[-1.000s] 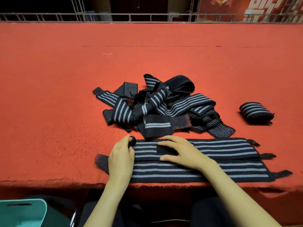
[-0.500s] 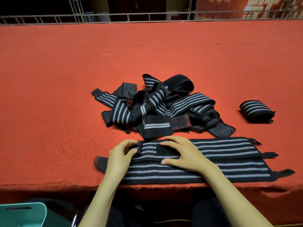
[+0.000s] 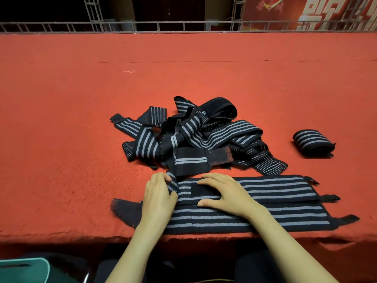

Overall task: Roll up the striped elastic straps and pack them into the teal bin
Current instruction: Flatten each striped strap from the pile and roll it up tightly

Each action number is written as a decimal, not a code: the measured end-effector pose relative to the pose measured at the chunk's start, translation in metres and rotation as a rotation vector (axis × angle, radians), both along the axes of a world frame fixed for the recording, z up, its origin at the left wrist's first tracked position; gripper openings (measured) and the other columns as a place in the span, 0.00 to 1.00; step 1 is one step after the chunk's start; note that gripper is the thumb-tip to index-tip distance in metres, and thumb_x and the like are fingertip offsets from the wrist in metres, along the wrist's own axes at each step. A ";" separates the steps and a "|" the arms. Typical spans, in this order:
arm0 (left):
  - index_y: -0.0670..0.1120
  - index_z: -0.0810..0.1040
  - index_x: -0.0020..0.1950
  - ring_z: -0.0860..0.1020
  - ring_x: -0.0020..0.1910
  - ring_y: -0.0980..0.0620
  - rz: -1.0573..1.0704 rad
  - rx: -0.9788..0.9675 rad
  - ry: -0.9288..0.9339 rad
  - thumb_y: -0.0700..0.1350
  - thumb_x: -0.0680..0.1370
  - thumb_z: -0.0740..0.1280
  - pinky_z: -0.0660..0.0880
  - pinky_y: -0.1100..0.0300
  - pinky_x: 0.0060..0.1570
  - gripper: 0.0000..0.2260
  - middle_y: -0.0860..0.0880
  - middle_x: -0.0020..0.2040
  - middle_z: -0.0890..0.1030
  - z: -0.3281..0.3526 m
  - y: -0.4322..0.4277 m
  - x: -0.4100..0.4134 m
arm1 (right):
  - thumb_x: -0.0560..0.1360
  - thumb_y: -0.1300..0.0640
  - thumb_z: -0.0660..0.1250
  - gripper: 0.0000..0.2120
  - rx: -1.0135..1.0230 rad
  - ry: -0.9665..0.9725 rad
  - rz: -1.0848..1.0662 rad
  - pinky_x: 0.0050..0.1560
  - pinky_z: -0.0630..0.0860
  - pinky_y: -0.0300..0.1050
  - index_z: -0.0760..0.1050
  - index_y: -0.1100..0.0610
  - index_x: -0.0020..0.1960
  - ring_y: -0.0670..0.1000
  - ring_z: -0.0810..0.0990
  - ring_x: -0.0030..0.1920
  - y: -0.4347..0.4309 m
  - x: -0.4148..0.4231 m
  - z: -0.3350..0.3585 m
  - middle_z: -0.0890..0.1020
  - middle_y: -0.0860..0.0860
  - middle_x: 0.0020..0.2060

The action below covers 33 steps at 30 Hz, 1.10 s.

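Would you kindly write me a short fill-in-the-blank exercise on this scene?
The left hand pinches the curled ____ end of the farther flat strap; the right hand presses it down.
One finished roll lies ____ of the tangled pile.
The teal bin shows at the picture's lower ____ corner.
Missing words: left, right, left.

The red table [image 3: 61,129] has wide open surface on its left side and at the far side, up to the metal railing [image 3: 183,25]. In the middle, the tangled pile of straps [image 3: 195,137] blocks the way. Between this pile and the rolled strap [image 3: 313,142] at the right there is an open gap. The front edge is covered by 2 flat straps [image 3: 275,193], where the left hand [image 3: 159,199] pinches one end and the right hand [image 3: 226,193] lies flat. The teal bin [image 3: 24,270] sits below the table edge, at the left.
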<state>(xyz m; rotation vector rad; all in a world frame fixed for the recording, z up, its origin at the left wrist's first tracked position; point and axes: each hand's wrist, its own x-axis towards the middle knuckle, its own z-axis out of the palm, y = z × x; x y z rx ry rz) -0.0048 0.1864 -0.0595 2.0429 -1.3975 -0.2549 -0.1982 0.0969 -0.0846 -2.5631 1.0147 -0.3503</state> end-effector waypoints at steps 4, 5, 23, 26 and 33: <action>0.43 0.78 0.54 0.71 0.56 0.50 -0.094 -0.122 -0.162 0.32 0.70 0.69 0.64 0.66 0.55 0.15 0.50 0.57 0.76 -0.010 0.001 -0.016 | 0.69 0.29 0.62 0.31 -0.010 -0.002 -0.018 0.68 0.52 0.36 0.69 0.41 0.68 0.40 0.61 0.70 0.001 0.000 -0.001 0.67 0.38 0.70; 0.43 0.80 0.53 0.73 0.56 0.48 -0.109 -0.137 -0.195 0.31 0.68 0.70 0.68 0.63 0.55 0.15 0.48 0.59 0.77 -0.012 0.000 -0.020 | 0.69 0.30 0.62 0.31 -0.014 -0.006 -0.020 0.68 0.52 0.35 0.68 0.41 0.68 0.40 0.61 0.70 0.001 -0.001 -0.001 0.67 0.38 0.70; 0.50 0.72 0.54 0.74 0.47 0.55 -0.055 0.038 0.331 0.45 0.70 0.75 0.68 0.68 0.44 0.17 0.53 0.51 0.72 -0.002 -0.009 -0.015 | 0.70 0.30 0.60 0.32 -0.028 -0.056 0.012 0.70 0.56 0.40 0.70 0.44 0.68 0.41 0.64 0.69 -0.001 -0.001 -0.003 0.69 0.39 0.69; 0.48 0.70 0.57 0.74 0.46 0.54 -0.056 0.132 0.352 0.50 0.72 0.73 0.68 0.63 0.48 0.19 0.53 0.49 0.75 0.001 -0.007 -0.017 | 0.75 0.37 0.61 0.22 0.138 -0.198 0.001 0.68 0.66 0.44 0.75 0.48 0.63 0.40 0.71 0.64 -0.009 0.003 0.009 0.75 0.42 0.63; 0.44 0.64 0.59 0.73 0.49 0.51 -0.044 0.220 0.381 0.50 0.73 0.72 0.68 0.59 0.46 0.23 0.53 0.46 0.72 0.009 -0.014 -0.018 | 0.76 0.55 0.67 0.18 -0.132 0.011 -0.004 0.52 0.74 0.48 0.73 0.45 0.65 0.49 0.72 0.58 -0.045 0.049 0.042 0.68 0.49 0.61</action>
